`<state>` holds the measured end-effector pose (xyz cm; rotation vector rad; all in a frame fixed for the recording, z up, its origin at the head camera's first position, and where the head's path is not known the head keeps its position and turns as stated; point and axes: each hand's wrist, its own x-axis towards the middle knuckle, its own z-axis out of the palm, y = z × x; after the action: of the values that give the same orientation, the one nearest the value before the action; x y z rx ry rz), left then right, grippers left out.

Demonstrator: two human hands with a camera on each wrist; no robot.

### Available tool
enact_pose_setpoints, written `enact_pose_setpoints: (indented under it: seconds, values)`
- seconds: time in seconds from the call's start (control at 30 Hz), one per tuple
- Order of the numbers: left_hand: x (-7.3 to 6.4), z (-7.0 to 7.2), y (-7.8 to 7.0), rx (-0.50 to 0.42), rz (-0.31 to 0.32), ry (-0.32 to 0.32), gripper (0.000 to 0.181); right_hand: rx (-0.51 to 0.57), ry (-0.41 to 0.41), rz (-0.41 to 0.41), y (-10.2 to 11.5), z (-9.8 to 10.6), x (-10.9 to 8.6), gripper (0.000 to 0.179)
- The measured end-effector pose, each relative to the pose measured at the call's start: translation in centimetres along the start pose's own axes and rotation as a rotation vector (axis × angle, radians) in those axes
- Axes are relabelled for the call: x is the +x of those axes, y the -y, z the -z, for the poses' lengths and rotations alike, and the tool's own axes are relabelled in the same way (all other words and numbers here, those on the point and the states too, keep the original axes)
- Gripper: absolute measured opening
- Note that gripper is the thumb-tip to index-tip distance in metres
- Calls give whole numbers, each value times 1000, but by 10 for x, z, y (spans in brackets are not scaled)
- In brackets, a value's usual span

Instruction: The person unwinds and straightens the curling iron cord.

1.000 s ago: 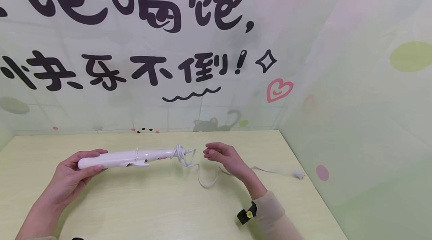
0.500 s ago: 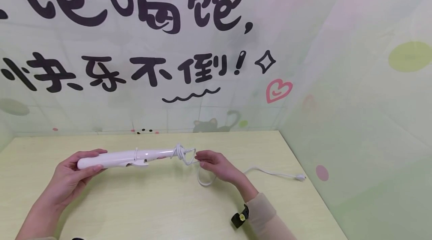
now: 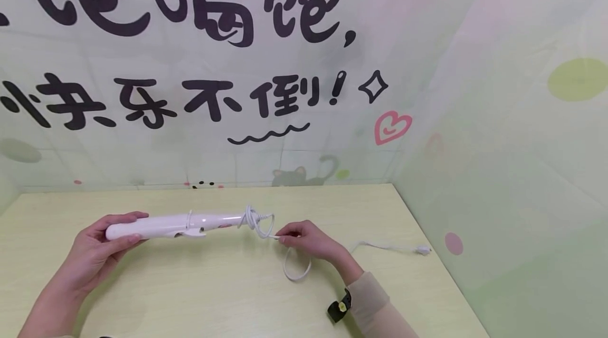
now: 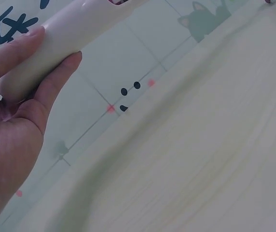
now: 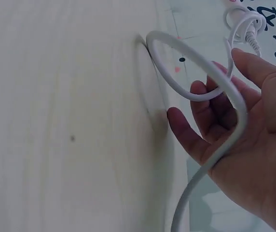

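Note:
In the head view my left hand [image 3: 97,253] grips the thick rounded end of a white curling iron [image 3: 166,226], held level above the table. In the left wrist view the thumb and fingers lie around the iron's barrel [image 4: 75,34]. Several turns of white cord [image 3: 249,216] are wound about its narrow right end. My right hand [image 3: 311,241] pinches the cord just right of that coil. A loop of the cord [image 5: 239,116] crosses the palm and hangs out past the fingers in the right wrist view. The far end, with a plug [image 3: 423,250], lies on the table.
The pale wood-grain table [image 3: 199,296] meets a printed back wall [image 3: 190,163] with black characters. At the right side stands another pale green wall [image 3: 522,195]. A black wrist device [image 3: 338,309] sits at my right cuff.
My right hand has moved left and slightly down to the cord and now pinches it. The cord loop beneath it has shifted. My left hand and the iron have barely moved.

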<state>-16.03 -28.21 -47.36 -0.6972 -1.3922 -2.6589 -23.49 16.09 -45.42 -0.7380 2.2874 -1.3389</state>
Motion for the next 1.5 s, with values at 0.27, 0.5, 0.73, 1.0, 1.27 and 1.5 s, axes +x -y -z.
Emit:
enact_pose_setpoints:
  seconds: [0.27,0.5,0.73,1.0,1.27,1.5]
  values:
    - [-3,4,-1,-19,3,0,55,18,-48,4,-3,2,2,19]
    - [-6,10,-5,-28,-4,-18,55,65,-201,5,-8,9,3,21]
    - [-11,17,-7,-41,-10,-29,56,63,-353,19,0,20,-3,20]
    - [-13,21,-8,-56,-12,-22,56,159,-395,-23,-15,29,-5,21]
    - [-12,22,-7,-57,-19,5,56,248,-439,-46,-24,42,-18,21]
    - [-12,22,-8,-21,-21,-9,56,287,-524,-63,-28,50,-25,20]
